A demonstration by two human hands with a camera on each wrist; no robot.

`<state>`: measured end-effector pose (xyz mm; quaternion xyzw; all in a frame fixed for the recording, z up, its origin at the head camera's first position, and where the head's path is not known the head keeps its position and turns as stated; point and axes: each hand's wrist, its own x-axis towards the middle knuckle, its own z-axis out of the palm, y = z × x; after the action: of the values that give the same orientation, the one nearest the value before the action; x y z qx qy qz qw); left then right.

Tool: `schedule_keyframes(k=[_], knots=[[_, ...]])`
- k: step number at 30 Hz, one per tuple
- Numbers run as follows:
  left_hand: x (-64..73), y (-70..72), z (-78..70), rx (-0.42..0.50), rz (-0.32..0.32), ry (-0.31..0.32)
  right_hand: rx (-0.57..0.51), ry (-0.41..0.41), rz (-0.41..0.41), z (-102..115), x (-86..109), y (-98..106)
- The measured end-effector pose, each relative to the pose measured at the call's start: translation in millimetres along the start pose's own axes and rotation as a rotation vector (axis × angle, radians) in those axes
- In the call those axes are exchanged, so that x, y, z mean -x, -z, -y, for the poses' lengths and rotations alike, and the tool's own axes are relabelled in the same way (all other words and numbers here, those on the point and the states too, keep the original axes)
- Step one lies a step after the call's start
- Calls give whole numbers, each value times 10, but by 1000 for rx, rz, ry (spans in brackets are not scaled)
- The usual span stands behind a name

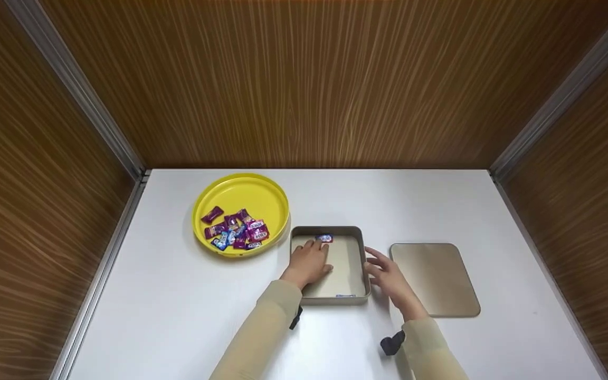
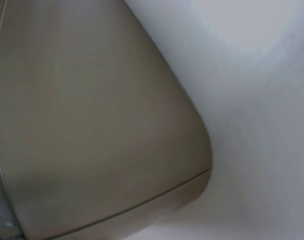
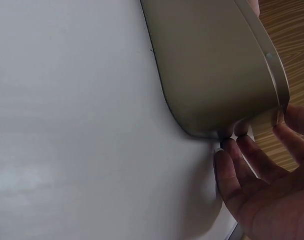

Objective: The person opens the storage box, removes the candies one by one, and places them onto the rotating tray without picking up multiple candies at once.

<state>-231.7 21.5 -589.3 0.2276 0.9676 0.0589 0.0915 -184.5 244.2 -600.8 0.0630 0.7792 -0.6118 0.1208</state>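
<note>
A bronze-coloured metal tin (image 1: 341, 264), lidless, stands on the white table, its outer wall also filling much of both wrist views. Inside it, a purple-and-blue wrapped candy (image 1: 325, 238) lies against the far wall, and another wrapped candy (image 1: 345, 296) shows at the near wall. My left hand (image 1: 308, 264) reaches into the left part of the tin, fingers extended toward the far candy; what lies beneath the palm is hidden. My right hand (image 1: 388, 277) touches the tin's right wall from outside, its fingertips (image 3: 226, 157) against the metal with the fingers fairly straight.
A round yellow tray (image 1: 254, 195) at the back left holds several purple, pink and blue wrapped candies (image 1: 233, 232). The tin's flat lid (image 1: 436, 279) lies to the right of my right hand. Wood-patterned panels (image 1: 314, 84) enclose the table at the back and sides.
</note>
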Motion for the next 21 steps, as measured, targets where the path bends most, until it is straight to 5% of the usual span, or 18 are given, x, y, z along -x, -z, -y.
schedule_keyframes(k=[21], knots=[[61,-24,-28,-81,-127,-63,-4,7,22,46,44,8]])
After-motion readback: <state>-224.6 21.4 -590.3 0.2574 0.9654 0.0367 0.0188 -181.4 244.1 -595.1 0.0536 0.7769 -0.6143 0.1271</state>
